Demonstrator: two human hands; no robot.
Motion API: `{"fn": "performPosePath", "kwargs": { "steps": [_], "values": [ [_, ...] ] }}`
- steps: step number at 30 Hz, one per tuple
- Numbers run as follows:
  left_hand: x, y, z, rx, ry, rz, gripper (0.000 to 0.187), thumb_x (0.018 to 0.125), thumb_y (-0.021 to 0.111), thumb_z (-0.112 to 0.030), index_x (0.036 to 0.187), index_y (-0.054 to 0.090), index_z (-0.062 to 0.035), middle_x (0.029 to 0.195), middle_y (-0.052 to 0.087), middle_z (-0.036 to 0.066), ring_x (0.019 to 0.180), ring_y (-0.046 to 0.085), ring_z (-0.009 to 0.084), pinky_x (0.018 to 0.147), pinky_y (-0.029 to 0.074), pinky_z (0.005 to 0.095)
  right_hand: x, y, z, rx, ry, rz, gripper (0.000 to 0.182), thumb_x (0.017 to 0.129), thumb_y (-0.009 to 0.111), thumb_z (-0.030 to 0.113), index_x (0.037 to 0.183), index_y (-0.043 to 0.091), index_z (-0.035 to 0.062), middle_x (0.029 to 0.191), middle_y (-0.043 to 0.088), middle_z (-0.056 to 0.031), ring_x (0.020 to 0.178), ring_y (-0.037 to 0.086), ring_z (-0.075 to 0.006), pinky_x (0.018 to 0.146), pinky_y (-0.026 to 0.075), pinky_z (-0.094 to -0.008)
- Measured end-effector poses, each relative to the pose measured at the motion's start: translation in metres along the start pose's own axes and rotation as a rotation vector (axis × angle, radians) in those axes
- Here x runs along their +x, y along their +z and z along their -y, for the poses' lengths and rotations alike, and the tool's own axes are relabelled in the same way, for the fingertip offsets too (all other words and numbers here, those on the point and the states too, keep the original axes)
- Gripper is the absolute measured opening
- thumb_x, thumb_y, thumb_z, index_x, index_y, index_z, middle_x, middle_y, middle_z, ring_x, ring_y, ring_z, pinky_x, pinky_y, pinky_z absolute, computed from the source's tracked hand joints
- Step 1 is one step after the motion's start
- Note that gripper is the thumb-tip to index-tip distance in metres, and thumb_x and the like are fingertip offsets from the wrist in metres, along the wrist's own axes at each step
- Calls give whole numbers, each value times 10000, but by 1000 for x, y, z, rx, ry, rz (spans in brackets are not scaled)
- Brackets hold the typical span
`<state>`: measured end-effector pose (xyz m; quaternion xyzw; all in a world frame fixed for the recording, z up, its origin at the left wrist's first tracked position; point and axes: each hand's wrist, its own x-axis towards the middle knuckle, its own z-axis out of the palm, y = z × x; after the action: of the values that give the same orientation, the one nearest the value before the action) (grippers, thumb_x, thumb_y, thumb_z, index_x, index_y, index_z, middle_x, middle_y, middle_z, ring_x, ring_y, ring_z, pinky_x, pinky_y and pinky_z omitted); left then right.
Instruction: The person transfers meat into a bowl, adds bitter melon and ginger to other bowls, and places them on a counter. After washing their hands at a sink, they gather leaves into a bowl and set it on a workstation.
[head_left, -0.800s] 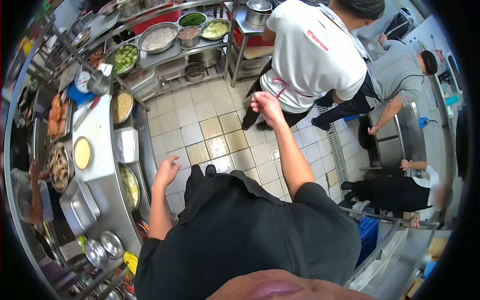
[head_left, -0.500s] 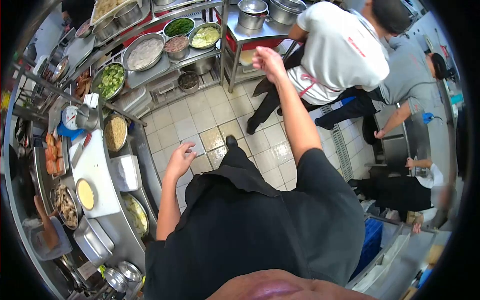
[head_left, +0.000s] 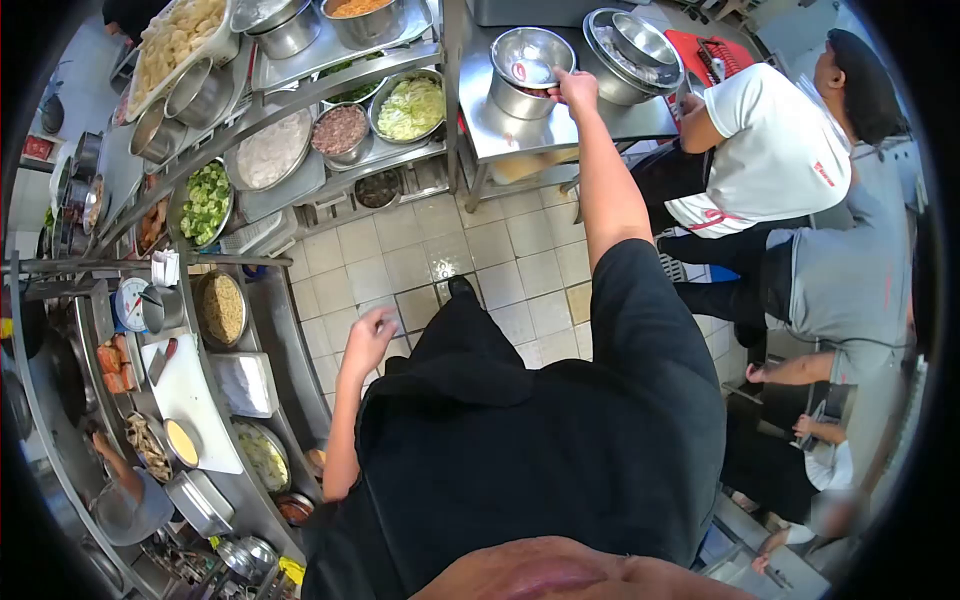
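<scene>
The stainless steel bench with a flat, shiny top (head_left: 485, 140) now lies under your outstretched right hand (head_left: 578, 92), where a moment ago that hand was in open air over the tiled floor (head_left: 545, 235). The co-worker in a white short-sleeved shirt and dark cap (head_left: 765, 150) now stands farther to the right of your right fingers, working at the far side. Just right of those fingers sits the wide, deep steel pot (head_left: 608, 85), with a small round metal bowl (head_left: 643, 40) on top. To their left stands the smaller cylindrical steel pot (head_left: 518, 102); some dark reddish contents show at its edge, close to your fingertips. Over its mouth is the shallow, round, shiny metal bowl (head_left: 533, 50), and your right fingers have reached its near rim, so this bowl is the thing you have at hand. Whether they are clamped on the rim or only touching it, you cannot tell from this view. Your left hand (head_left: 366, 342) hangs over the floor beside your black cloth apron (head_left: 450, 385), its fingers loosely curled and a little apart, with nothing seen between them.
</scene>
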<state>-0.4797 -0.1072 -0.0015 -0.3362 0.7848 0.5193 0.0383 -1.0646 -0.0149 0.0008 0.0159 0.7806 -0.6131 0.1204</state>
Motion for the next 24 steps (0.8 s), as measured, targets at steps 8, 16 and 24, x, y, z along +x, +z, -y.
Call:
{"fn": "performPosePath", "kwargs": {
  "steps": [8, 16, 24],
  "values": [
    [186, 46, -159, -645, 67, 165, 489, 911, 580, -348, 1285, 465, -54, 1075, 611, 71, 895, 632, 192, 717, 518, 335, -50, -24, 21, -146, -91, 208, 175, 724, 642, 47, 856, 558, -30, 688, 623, -116, 461, 609, -168, 412, 498, -292],
    [206, 32, -153, -862, -131, 24, 371, 839, 479, -70, 1189, 465, 53, 1035, 612, 187, 839, 666, 267, 648, 602, 390, -108, -7, 12, -337, -228, 616, 234, 774, 700, 203, 830, 644, -18, 696, 649, -107, 677, 669, -205, 609, 524, -345],
    [180, 47, -108, -906, -257, -108, 350, 797, 459, -3, 1134, 484, 89, 1001, 621, 190, 802, 671, 270, 617, 603, 351, 40, 35, 9, -1451, -456, 549, 439, 741, 607, 293, 1003, 657, -56, 1061, 635, -229, 1030, 614, -326, 895, 487, -389]
  ]
}}
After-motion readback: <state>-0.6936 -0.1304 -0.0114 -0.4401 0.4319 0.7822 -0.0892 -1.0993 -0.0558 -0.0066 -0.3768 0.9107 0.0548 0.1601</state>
